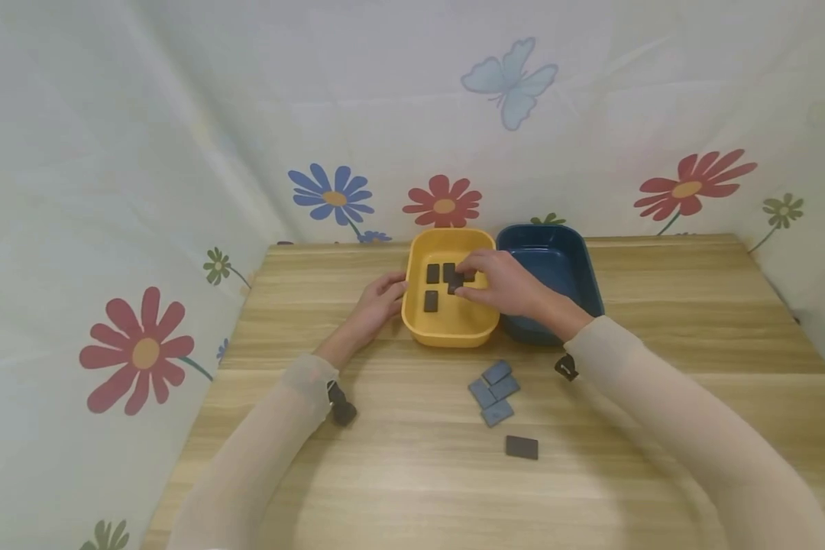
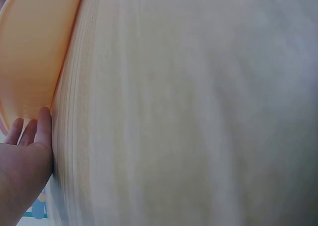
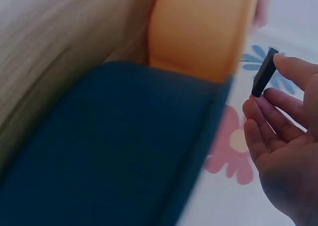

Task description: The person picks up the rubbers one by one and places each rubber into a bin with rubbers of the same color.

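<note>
1. Black, flat rectangular tile (image 3: 264, 73) is pinched between thumb and fingertips of the right hand (image 1: 509, 283), above the yellow, rounded plastic bin (image 1: 451, 330).
2. Held tile lies left of the right hand's palm; its long axis runs roughly front to back in the head view. Right hand is the nearer of the two hands.
3. Left hand (image 1: 380, 304) has fingers extended against the bin's outer left side, gripping no tile.
4. Loose dark tiles (image 1: 431, 301) lie inside the yellow bin.
5. Blue-grey rectangular tiles (image 1: 504, 387) lie on the wood-grain counter (image 1: 385, 473), nearer the person.
</note>
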Available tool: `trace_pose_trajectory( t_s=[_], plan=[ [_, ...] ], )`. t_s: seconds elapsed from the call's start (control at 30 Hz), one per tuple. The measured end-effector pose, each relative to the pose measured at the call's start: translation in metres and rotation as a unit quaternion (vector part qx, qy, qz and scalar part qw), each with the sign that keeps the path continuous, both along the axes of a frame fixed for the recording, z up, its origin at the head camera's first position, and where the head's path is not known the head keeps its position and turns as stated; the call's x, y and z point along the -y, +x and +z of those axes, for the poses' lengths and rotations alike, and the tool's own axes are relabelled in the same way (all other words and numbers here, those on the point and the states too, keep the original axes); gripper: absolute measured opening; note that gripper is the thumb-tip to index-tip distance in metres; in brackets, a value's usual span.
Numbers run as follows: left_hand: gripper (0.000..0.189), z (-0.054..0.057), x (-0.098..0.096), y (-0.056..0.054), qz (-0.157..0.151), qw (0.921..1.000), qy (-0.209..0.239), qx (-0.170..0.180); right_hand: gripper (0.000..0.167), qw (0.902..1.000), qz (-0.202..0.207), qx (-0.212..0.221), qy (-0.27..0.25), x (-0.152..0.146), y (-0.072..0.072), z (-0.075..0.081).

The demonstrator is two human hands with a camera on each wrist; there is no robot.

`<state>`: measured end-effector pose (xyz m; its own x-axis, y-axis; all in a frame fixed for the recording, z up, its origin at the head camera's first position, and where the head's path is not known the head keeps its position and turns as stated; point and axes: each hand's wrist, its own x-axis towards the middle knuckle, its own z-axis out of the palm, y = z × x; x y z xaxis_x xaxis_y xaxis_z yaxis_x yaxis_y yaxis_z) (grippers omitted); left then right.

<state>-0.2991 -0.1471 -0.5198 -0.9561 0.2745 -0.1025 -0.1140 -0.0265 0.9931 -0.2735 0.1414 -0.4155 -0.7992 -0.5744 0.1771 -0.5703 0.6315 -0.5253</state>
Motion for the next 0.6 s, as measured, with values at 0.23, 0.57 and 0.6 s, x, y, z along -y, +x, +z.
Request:
trace_pose_trajectory(
  t_s=[0.23,0.57,0.6],
  plan=[
    [0.051,-0.001,0.003,0.001,-0.001,1.0,-0.006,0.0,0.042,0.9988,-0.015,0.027,0.037,0.013,-0.022,-0.015],
    [0.051,-0.001,0.003,0.001,-0.004,0.9999,-0.009,-0.006,0.04,0.9979,-0.027,0.058,0.008,0.023,-0.032,-0.034],
    [0.051,-0.001,0.003,0.001,-0.005,0.9999,-0.008,-0.006,0.04,0.998,-0.026,0.056,0.01,0.023,-0.033,-0.035]
  ],
)
